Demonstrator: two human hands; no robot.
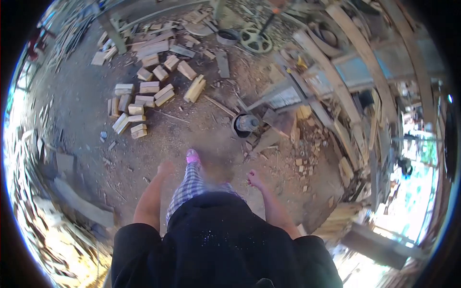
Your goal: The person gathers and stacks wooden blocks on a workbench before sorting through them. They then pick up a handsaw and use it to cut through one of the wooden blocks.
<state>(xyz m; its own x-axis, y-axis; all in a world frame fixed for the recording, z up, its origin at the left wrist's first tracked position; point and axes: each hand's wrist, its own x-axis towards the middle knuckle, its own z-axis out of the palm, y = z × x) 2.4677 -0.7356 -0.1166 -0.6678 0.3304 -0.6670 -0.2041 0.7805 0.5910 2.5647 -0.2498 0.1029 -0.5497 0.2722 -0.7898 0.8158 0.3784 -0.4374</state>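
Observation:
My left hand hangs beside my left thigh, over the bare dirt floor. It is smeared by motion, so its fingers cannot be made out. On the other side, my right hand is held out from my hip with its fingers curled closed. Whatever it may hold is too small or hidden to name. Neither hand touches the wood blocks lying in a loose group ahead on the floor. A pink shoe is forward under the checked trousers.
A dark bucket with a grey object in it stands ahead to the right, near a stick. Small wood offcuts lie scattered at right, beside long planks. A spoked wheel lies farther back. Scrap wood piles up at left.

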